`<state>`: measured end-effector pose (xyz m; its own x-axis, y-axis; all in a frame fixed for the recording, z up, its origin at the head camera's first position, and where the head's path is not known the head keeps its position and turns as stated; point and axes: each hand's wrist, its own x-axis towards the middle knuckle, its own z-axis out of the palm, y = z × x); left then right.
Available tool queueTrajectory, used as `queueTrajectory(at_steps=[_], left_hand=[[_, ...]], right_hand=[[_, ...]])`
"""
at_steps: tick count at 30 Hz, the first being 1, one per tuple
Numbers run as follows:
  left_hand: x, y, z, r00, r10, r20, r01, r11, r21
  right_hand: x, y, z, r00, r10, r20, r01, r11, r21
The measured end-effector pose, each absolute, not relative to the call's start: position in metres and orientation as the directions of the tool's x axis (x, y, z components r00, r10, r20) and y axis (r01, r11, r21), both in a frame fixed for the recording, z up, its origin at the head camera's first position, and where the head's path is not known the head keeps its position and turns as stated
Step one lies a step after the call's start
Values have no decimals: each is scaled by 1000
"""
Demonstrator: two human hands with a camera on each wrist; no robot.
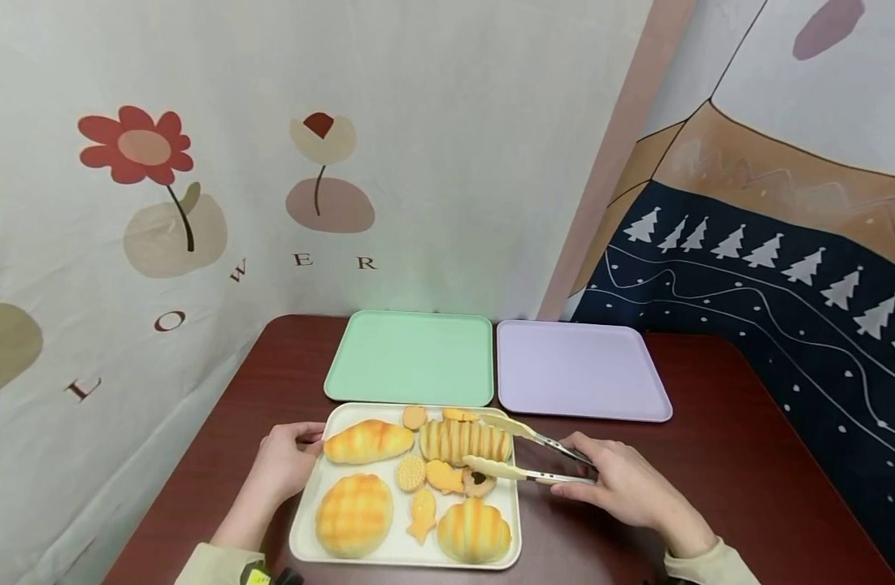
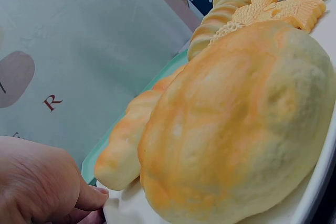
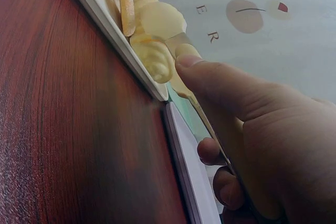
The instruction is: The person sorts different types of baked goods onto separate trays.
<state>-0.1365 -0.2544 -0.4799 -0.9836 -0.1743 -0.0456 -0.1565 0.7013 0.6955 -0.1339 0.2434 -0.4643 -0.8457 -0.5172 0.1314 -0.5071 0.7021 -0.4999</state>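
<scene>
A white tray (image 1: 403, 556) of bread and biscuits lies in front of me. My left hand (image 1: 288, 459) pinches its left rim, thumb on top in the left wrist view. My right hand (image 1: 621, 481) grips metal tongs (image 1: 560, 477) with cream tips. The spread tips reach over the tray on both sides of a ridged, striped bread roll (image 1: 454, 441); whether they touch it I cannot tell. Near the lower tip are a heart-centred biscuit (image 1: 488, 486) and a fish-shaped biscuit (image 1: 443, 476). A long bread (image 1: 370, 441) lies closest to my left hand.
Behind the white tray, a green tray (image 1: 418, 357) and a purple tray (image 1: 580, 370) stand side by side on the dark red table (image 1: 718, 439). A round scored bun (image 1: 354, 516) and a croissant-like bread (image 1: 474, 530) fill the front corners. A printed curtain (image 1: 447, 162) hangs behind.
</scene>
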Motion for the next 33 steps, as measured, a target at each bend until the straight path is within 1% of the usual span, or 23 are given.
queueTrajectory(at_steps=[6,13,18,25,33], left_hand=[[-140,-255,-485,-984,-171,-43,-152,702,696],[-140,-254,-483,-983,-179,-39,-155,697,700],[-138,-254,-483,-982,-182,-43,-160,701,695],[-138,-255,-483,-984,-177,-36,-152,699,699],[-137,-254,-482,-984,-175,-39,-152,695,703]], right_hand=[[-133,247,-467,-836,-526,156,-524,680,-514],[-135,249,-468,-822,-529,211,-556,663,-501],[-136,248,-469,-828,-528,190,-542,666,-513],[-134,248,-467,-831,-522,195,-538,662,-522],[-134,250,-464,-848,-501,173,-508,674,-537]])
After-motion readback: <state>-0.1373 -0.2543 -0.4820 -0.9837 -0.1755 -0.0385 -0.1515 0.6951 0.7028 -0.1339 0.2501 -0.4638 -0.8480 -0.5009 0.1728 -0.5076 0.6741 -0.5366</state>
